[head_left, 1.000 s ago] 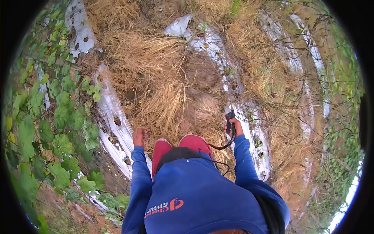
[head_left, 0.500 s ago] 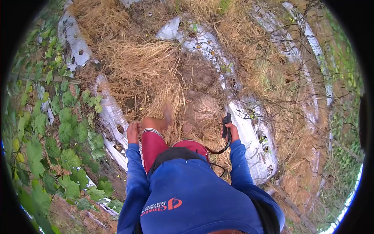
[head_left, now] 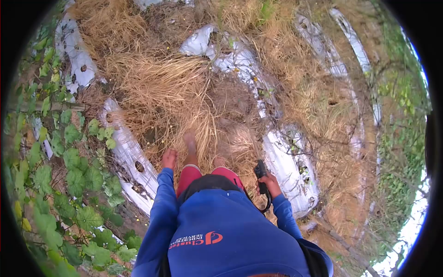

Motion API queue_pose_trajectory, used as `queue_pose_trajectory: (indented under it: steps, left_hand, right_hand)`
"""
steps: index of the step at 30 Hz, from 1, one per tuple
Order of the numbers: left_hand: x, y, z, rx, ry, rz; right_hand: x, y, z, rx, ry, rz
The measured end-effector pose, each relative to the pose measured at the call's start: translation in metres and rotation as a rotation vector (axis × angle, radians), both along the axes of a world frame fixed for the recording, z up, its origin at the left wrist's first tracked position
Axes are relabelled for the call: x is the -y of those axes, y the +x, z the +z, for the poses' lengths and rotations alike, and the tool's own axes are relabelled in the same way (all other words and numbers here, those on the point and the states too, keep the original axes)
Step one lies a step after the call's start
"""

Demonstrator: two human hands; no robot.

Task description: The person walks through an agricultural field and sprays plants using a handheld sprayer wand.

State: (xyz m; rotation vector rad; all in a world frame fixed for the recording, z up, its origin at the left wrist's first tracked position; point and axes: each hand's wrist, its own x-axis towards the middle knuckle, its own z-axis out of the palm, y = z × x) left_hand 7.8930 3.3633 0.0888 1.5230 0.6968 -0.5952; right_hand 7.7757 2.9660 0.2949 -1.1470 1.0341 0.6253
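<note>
My right hand (head_left: 270,183) is wrapped round a black sprayer handle (head_left: 260,173), to the right of my waist. From its lower end a black hose (head_left: 267,203) curves back toward my body. Whatever runs forward from the handle is too thin to make out clearly. On the other side, my left hand (head_left: 169,158) hangs beside my left thigh with its fingers loosely curled together, and nothing shows in it. Below it lies dry straw (head_left: 157,87), close to a torn strip of silvery plastic sheet (head_left: 131,157).
Another torn plastic strip (head_left: 290,161) lies right of my feet, with more strips farther off. Leafy green vines (head_left: 76,180) crowd the left side. Thin bare branches (head_left: 341,134) cross the right. A bare foot (head_left: 189,138) stands forward on the straw.
My left hand has swung slightly right and down in view. The right hand and sprayer handle have dropped closer to my body. My legs have shifted in a step, and the ground view has moved left.
</note>
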Motion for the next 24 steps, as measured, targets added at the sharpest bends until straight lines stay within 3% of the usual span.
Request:
queue_pose_trajectory:
  steps: [2,10,14,24]
  left_hand:
    - [-0.01,0.015,-0.019,0.1,-0.056,0.036]
    - [-0.057,0.081,-0.035,0.07,-0.21,0.13]
    - [-0.082,0.113,-0.02,0.056,-0.159,0.077]
    - [-0.13,0.138,-0.012,0.012,-0.19,0.183]
  right_hand:
    - [-0.014,0.038,0.01,0.017,0.025,0.03]
    - [-0.063,0.203,-0.002,0.15,0.009,0.067]
    - [-0.06,0.273,-0.039,0.076,0.074,0.047]
    - [-0.075,0.343,-0.067,0.047,0.128,0.011]
